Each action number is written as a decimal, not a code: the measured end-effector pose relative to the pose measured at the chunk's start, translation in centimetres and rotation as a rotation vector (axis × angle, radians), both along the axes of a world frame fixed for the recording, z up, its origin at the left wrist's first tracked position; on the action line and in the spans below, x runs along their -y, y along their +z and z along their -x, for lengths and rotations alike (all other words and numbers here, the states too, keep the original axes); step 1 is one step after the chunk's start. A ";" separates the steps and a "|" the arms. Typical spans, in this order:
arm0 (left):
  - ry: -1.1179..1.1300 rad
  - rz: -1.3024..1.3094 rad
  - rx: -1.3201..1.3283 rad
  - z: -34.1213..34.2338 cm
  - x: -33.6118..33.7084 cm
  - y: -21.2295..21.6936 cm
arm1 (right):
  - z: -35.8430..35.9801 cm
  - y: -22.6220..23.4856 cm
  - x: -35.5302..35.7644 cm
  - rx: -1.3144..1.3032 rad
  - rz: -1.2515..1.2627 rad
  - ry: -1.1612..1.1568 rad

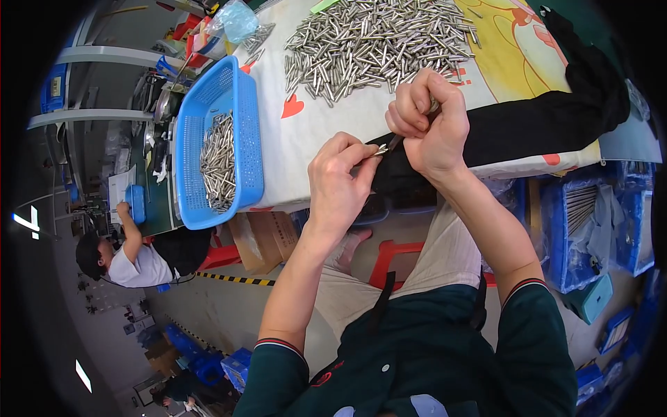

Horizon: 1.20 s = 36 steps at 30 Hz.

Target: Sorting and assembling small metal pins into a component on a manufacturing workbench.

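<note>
Metal piece [381, 149], clamped in left fingers [357, 153] near the surface's [281, 156] front edge, points toward right fingers [410, 104] (closed on a dark tool [395, 143]).

Tiny pc [380, 149] in L hand [344, 177]: metal, shiny. Dark item [395, 143] in R hand [432, 125]: mat'l unclear. Pins [375, 48] piled beyond both hands look same to me, smooth w/ bright glints. I'd call basket [249, 139] left of L hand semi-gloss plastic, perforated. Black cloth [514, 131] right of R hand: matt fabric. Table cover [283, 153] near L hand: smooth (vinyl or cloth, can't tell over my feed). Box [278, 231] below L hand: matt cardboard.
</note>
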<state>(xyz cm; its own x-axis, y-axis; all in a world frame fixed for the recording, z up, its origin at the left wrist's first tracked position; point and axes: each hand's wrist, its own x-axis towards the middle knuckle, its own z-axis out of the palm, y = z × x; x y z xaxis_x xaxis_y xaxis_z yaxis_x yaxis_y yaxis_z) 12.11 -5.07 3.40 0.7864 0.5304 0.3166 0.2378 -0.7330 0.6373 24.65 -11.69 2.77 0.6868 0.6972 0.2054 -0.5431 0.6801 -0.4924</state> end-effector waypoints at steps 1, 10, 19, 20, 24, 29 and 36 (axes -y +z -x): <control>0.001 0.006 0.000 0.0 0.0 0.0 | 0.0 0.0 0.0 -0.001 0.000 0.001; -0.007 0.001 -0.010 -0.1 -0.1 0.0 | 0.0 0.0 0.1 -0.001 -0.019 -0.003; -0.028 0.041 -0.017 -0.2 -0.4 0.0 | 0.6 0.2 -0.3 0.104 -0.001 0.012; -0.028 0.044 -0.018 -0.2 -0.5 0.1 | 0.8 0.3 -0.3 0.173 0.040 -0.020; -0.060 0.006 -0.022 -0.2 -0.7 0.2 | 1.9 0.9 -0.3 0.314 0.122 -0.097; -0.076 -0.006 -0.034 -0.2 -0.8 0.4 | 2.2 0.6 -0.6 0.411 0.182 -0.165; -0.029 0.020 -0.006 0.0 -0.5 0.0 | -0.2 0.3 -0.5 0.149 0.060 -0.088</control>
